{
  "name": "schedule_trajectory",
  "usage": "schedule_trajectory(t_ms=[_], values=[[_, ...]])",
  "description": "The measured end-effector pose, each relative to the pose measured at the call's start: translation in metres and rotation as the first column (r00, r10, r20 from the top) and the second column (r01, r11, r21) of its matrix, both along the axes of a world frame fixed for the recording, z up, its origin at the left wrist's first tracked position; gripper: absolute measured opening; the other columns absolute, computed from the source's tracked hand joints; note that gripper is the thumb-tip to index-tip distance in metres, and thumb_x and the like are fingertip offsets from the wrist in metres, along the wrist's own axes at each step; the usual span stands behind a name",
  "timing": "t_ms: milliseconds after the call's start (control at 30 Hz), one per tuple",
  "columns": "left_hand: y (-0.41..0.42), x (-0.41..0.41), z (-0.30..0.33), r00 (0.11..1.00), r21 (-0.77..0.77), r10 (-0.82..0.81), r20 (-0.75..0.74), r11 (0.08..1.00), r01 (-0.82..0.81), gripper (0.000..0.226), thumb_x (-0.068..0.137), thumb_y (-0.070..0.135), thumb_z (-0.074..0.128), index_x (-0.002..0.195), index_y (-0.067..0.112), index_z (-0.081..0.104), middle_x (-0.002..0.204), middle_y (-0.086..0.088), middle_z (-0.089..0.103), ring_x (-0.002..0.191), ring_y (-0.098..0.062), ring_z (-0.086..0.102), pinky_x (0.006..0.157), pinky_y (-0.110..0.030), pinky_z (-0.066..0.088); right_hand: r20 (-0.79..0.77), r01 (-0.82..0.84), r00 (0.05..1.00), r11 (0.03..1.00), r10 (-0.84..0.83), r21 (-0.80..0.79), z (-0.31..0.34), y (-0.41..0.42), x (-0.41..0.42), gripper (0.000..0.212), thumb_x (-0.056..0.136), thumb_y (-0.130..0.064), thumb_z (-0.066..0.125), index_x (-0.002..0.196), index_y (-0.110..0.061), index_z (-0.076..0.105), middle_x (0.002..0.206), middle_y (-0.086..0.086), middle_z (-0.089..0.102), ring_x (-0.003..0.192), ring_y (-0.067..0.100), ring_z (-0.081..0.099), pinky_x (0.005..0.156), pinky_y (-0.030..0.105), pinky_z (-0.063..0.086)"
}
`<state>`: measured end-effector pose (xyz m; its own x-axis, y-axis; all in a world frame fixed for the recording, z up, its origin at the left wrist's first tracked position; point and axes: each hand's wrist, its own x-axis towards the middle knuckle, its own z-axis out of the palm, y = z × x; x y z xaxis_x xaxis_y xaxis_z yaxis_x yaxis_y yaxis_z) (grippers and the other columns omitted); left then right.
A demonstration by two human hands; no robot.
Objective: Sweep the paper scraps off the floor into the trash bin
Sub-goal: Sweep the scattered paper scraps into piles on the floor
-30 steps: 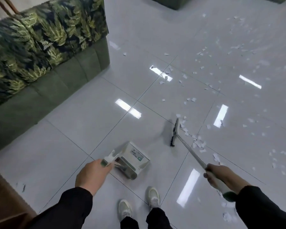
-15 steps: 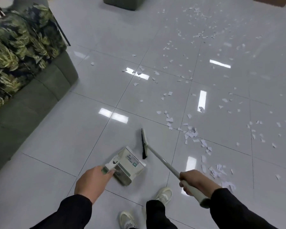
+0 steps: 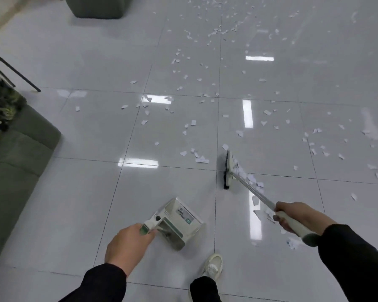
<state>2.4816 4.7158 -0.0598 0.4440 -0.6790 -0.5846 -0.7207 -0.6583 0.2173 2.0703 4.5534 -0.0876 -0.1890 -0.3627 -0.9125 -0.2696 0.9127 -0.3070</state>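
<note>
White paper scraps (image 3: pixel 200 159) lie scattered over the glossy grey tiled floor (image 3: pixel 79 192), mostly ahead and to the right. My right hand (image 3: pixel 297 216) grips the white broom handle; the broom head (image 3: pixel 227 171) with black bristles stands on the floor among a small heap of scraps. My left hand (image 3: pixel 127 245) holds the handle of a white and green dustpan (image 3: pixel 179 223), which rests on the floor in front of my feet, left of the broom. No trash bin is in view.
A green sofa (image 3: pixel 15 162) with a leaf-print cushion fills the left edge. A green upholstered block (image 3: pixel 98 7) stands at the top left. Thin black legs (image 3: pixel 15 70) slant down at the left. My shoe (image 3: pixel 213 265) is at bottom centre.
The view has swung to the right, with the sofa sliding off to the left. The broom head has moved away from the dustpan, out to the right among the scraps.
</note>
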Motion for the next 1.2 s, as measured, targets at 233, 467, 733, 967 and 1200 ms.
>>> schedule_trajectory(t_ms=[233,467,733,967,1200], values=[[-0.083,-0.072,0.012,0.971,-0.007,-0.238,-0.02,0.971,0.238,0.043,0.097,0.062,0.049,0.073,0.028,0.059,0.07,0.007,0.064,0.063,-0.011,0.058,0.054,-0.026,0.04,0.083,0.174,0.982,0.984,-0.172,-0.023,0.068,0.039,-0.066,0.024,0.092,-0.018,0.058,0.097,0.004,0.067,0.062,0.01,0.061,0.039,0.017,0.044,0.04,0.019,0.037],[-0.149,-0.161,-0.001,0.853,-0.015,-0.521,-0.022,0.854,0.521,0.045,0.099,0.059,0.047,0.075,0.022,0.052,0.074,0.006,0.061,0.068,-0.016,0.057,0.057,-0.028,0.039,0.037,0.442,0.896,0.883,-0.442,-0.155,0.069,0.112,-0.134,0.015,0.091,-0.007,0.059,0.098,0.004,0.067,0.073,0.017,0.061,0.047,0.023,0.047,0.044,0.024,0.04],[-0.193,-0.202,-0.013,0.699,-0.031,-0.713,0.06,0.698,0.715,0.043,0.098,0.06,0.05,0.075,0.024,0.054,0.071,0.008,0.059,0.068,-0.015,0.058,0.059,-0.029,0.04,-0.251,0.583,0.763,0.802,-0.596,-0.129,0.036,0.162,-0.171,0.012,0.093,-0.006,0.055,0.087,0.004,0.057,0.067,0.018,0.057,0.044,0.023,0.05,0.043,0.026,0.045],[-0.251,-0.174,-0.018,0.661,-0.019,-0.748,0.054,0.661,0.75,0.047,0.098,0.063,0.046,0.071,0.025,0.049,0.068,0.007,0.059,0.062,-0.011,0.054,0.057,-0.028,0.04,-0.242,0.743,0.642,0.668,-0.728,-0.037,-0.01,0.128,-0.125,0.004,0.095,-0.004,0.05,0.094,0.0,0.049,0.074,0.021,0.054,0.036,0.022,0.052,0.042,0.026,0.047],[-0.323,-0.126,-0.01,0.627,-0.027,-0.779,0.004,0.627,0.779,0.045,0.097,0.061,0.049,0.072,0.024,0.054,0.069,0.006,0.062,0.063,-0.009,0.057,0.057,-0.025,0.042,-0.007,0.799,0.601,0.6,-0.8,0.036,-0.032,0.019,0.015,0.009,0.095,-0.003,0.048,0.093,0.005,0.051,0.073,0.019,0.051,0.039,0.021,0.049,0.04,0.025,0.044]])
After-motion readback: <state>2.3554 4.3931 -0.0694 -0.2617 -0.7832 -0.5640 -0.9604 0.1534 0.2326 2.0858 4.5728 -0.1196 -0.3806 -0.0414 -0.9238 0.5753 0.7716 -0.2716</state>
